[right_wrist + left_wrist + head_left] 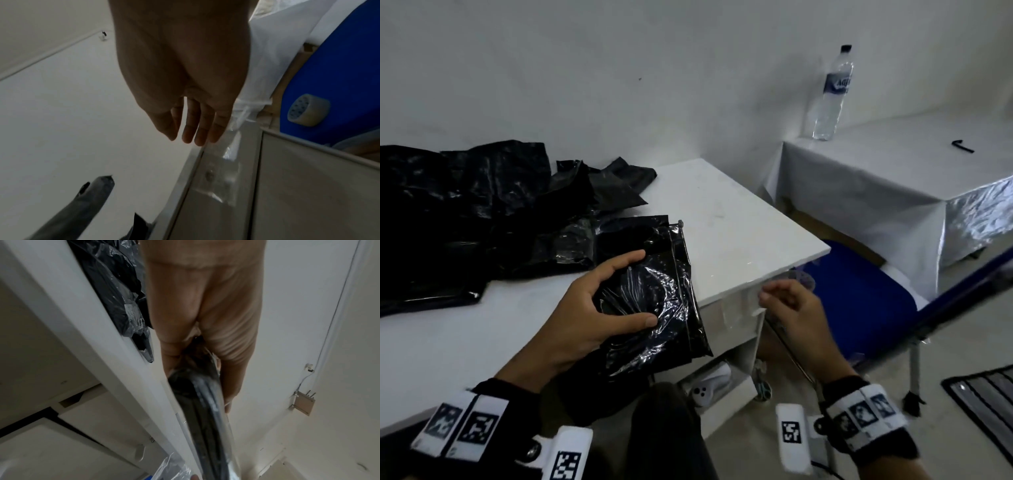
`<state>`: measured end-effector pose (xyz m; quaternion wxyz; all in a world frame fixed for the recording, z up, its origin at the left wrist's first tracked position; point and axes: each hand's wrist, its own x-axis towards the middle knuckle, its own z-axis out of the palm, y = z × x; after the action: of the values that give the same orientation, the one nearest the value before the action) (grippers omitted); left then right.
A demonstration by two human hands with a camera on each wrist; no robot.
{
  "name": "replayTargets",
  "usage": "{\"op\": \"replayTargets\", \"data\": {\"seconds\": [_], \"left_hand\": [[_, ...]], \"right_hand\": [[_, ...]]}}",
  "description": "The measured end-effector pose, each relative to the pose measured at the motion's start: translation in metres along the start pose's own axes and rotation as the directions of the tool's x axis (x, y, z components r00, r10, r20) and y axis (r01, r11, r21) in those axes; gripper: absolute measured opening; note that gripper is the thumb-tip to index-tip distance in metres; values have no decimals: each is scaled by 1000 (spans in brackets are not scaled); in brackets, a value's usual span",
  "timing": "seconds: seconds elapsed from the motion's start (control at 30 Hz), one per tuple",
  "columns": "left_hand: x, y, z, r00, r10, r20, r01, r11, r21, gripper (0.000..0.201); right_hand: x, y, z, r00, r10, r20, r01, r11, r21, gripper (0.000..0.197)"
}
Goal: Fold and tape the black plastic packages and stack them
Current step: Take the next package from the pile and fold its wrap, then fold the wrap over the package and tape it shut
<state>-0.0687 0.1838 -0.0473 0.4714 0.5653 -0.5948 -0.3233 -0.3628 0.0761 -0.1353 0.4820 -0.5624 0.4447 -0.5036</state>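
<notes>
**Package held folded while the other hand goes for tape**

The left hand [599, 308] grips a folded black plastic package [654, 301] at the near right corner of the white bench [729, 219], thumb on top and fingers [626, 258] curled over its far edge — most likely to keep the fold from springing open until it is sealed. The package overhangs the bench edge slightly, lifted rather than lying flat.

The right hand [791, 308] hovers just off the bench corner with its fingers loosely extended and holding nothing. Strips of clear tape [224, 183] are stuck along the bench's side edge just below it, seemingly parked there for quick picking. A tape roll [308, 110] rests on the blue chair seat [859, 301] beside the bench.

Further back on the bench lies a loose heap of black plastic [465, 205] — whether any of it is finished I cannot tell. Behind, a water bottle [832, 92] stands on a cloth-covered table [876, 178] against a plain white wall.
</notes>
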Motion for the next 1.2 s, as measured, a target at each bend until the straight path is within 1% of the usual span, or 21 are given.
{"op": "replayTargets", "data": {"seconds": [0.07, 0.23, 0.4, 0.47, 0.6, 0.73, 0.83, 0.93, 1.0, 1.1, 1.2], "left_hand": [[-2, -3, 3, 1000, -18, -20, 18, 1000, -14, 85], [-7, -10, 4, 999, -35, -28, 35, 999, -4, 84], [-8, -8, -6, 999, -39, -27, 39, 999, 13, 85], [-8, -6, -8, 999, -39, -32, 39, 999, 15, 85], [-7, -5, -6, 999, -35, -23, 36, 999, 18, 84], [-5, -6, -2, 999, -37, 1, 37, 999, 30, 85], [-2, -4, 3, 999, -43, 16, 42, 998, 40, 86], [2, -5, 8, 998, -52, 28, 51, 998, 20, 86], [4, -5, 11, 998, -58, 37, 58, 998, 7, 86], [5, -6, 13, 997, -54, 47, 54, 999, 3, 85], [5, -7, 12, 997, -50, 53, 50, 999, 2, 86]], "right_hand": [[6, 12, 13, 1000, -19, 18, 20, 999, -47, 12], [15, 26, 33, 999, -43, -25, 41, 996, -80, 13], [16, 33, 36, 997, -43, -62, 39, 997, -62, 12], [16, 36, 37, 997, -42, -70, 40, 999, -29, 12], [14, 38, 41, 996, -29, -83, 33, 999, 41, 16], [12, 35, 37, 996, -11, -87, 15, 999, 42, 20], [13, 28, 29, 999, 33, -32, -32, 999, 19, 28], [16, 18, 23, 998, 56, 39, -50, 990, -132, 32], [21, 11, 19, 987, 135, 86, -122, 982, -142, 31], [30, -4, 14, 942, 266, 204, -246, 962, -114, 27], [36, -17, 10, 887, 357, 292, -347, 934, -88, 29]]}}
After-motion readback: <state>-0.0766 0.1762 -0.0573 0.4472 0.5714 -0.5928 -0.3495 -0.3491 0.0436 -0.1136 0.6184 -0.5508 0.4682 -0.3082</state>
